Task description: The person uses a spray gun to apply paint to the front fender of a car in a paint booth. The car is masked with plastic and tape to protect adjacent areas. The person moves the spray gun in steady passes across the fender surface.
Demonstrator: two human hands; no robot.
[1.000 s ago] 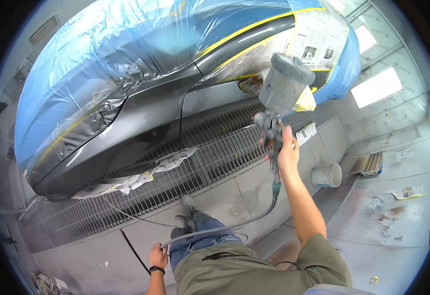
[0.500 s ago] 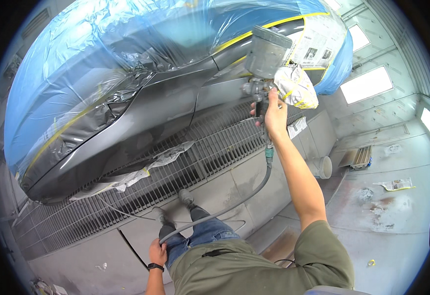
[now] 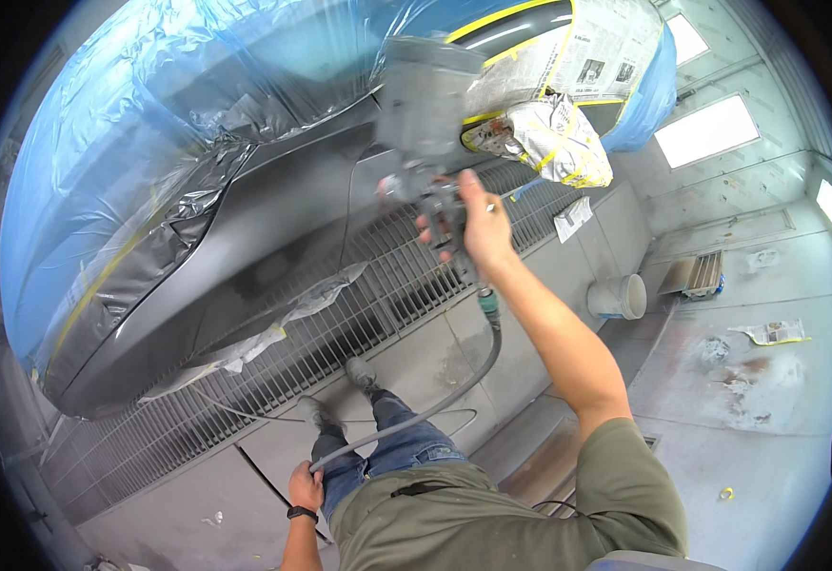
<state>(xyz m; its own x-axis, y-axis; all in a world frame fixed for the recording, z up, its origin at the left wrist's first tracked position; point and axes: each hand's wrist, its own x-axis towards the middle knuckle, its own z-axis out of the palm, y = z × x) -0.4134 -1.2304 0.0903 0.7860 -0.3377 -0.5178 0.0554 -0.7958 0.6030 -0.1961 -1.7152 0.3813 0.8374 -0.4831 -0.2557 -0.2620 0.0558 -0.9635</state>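
My right hand point(image 3: 485, 226) is wrapped round a spray gun point(image 3: 443, 207), held up before a dark grey car panel point(image 3: 287, 186). A cloudy paint cup point(image 3: 425, 100) tops the gun, blurred by motion. From the gun's teal fitting point(image 3: 488, 303) a grey air hose point(image 3: 454, 395) loops down to my left hand point(image 3: 306, 485), which is closed on it near my hip. Blue plastic film point(image 3: 121, 143) and yellow tape cover the car above the panel. A wrapped side mirror point(image 3: 559, 147) sticks out just right of the gun.
A metal floor grating point(image 3: 387, 295) runs beneath the car, with masking paper point(image 3: 254, 347) hanging low over it. A white bucket point(image 3: 618, 297) stands right of my arm. Paper scraps point(image 3: 776, 333) and a tape roll point(image 3: 726, 494) lie farther right. The hose trails along the floor near my feet.
My right hand has swept the spray gun leftward along the car, away from the wrapped mirror, and slightly lower. The hose bend followed it. My left hand stays on the hose.
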